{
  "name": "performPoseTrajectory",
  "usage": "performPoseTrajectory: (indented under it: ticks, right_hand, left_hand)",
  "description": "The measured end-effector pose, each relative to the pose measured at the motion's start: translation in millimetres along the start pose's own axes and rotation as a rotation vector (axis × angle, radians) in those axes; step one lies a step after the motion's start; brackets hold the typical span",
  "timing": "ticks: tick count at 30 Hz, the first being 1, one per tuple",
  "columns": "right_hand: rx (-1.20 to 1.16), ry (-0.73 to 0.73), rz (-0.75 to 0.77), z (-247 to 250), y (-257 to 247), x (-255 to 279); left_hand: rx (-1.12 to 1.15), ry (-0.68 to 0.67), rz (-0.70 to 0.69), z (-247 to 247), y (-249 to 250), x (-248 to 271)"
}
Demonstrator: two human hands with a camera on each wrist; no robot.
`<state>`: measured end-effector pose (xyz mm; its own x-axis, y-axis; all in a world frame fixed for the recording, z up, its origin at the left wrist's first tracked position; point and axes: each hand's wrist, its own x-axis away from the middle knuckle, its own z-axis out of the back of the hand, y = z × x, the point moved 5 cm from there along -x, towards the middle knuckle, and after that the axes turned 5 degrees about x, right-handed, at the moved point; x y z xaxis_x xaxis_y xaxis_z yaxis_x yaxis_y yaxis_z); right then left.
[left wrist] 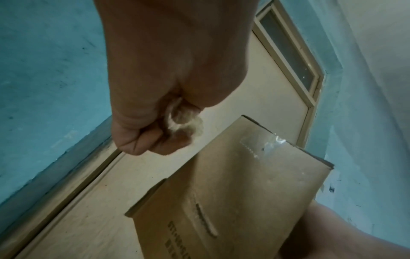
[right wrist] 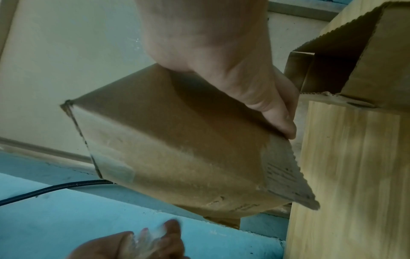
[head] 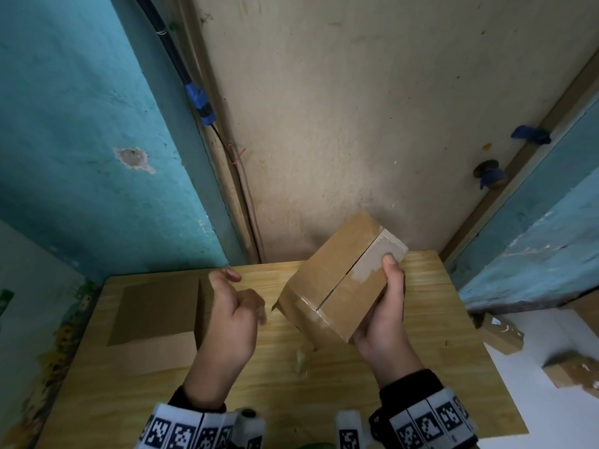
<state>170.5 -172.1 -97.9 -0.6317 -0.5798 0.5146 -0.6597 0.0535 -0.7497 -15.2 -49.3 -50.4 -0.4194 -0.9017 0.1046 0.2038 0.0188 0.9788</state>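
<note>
A brown cardboard box (head: pixel 340 286) with a slit top seam and remnants of clear tape is tilted above the wooden table (head: pixel 453 367). My right hand (head: pixel 385 306) grips its right side, thumb on top; the box (right wrist: pixel 177 140) fills the right wrist view under that right hand (right wrist: pixel 255 91). My left hand (head: pixel 246 299) hovers just left of the box, apart from it. Its fingers curl round a crumpled wad of clear tape (left wrist: pixel 184 121), with the box (left wrist: pixel 233 192) below in the left wrist view.
A second cardboard box (head: pixel 155 312) sits on the table's left half, its open side visible (right wrist: pixel 346 52). A scrap of clear tape (head: pixel 299 361) lies on the table in front. More cardboard boxes (head: pixel 499 332) rest on a white surface at right. A door (head: pixel 356 124) and blue walls close in behind.
</note>
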Motion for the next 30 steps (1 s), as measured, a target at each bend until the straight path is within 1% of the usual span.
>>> performPoseTrajectory:
  ticks: [2, 5, 7, 10, 13, 14, 17, 20, 23, 30]
  right_hand:
    - [0.006, 0.004, 0.017, 2, 0, -1]
    - [-0.012, 0.011, 0.015, 5, 2, -3]
    - [-0.025, 0.017, 0.01, 5, 2, -3]
    - [-0.082, 0.034, 0.01, 5, 1, 0]
    - [-0.178, 0.026, -0.024, 4, 1, 3]
    - [-0.214, 0.017, -0.046, 3, 1, 4]
    - [-0.276, -0.024, -0.076, -2, 1, 5]
    - [-0.286, -0.071, -0.082, -5, 0, 7]
    - [-0.279, -0.1, -0.09, -3, -1, 6]
    - [-0.308, -0.088, -0.055, 1, -10, 11]
  left_hand:
    - [-0.023, -0.015, -0.01, -2, 2, 0]
    - [0.032, -0.061, -0.181, -8, 20, 15]
    - [0.061, -0.071, -0.254, -11, 26, 25]
    - [0.046, -0.081, -0.368, -23, 34, 35]
    - [-0.024, -0.033, -0.478, -37, 36, 45]
    - [-0.013, -0.009, -0.498, -41, 35, 48]
    - [0.081, 0.033, -0.501, -52, 35, 52]
    - [0.175, -0.003, -0.441, -57, 32, 52]
    - [0.188, -0.039, -0.419, -58, 30, 50]
    - [0.227, -0.065, -0.428, -61, 33, 47]
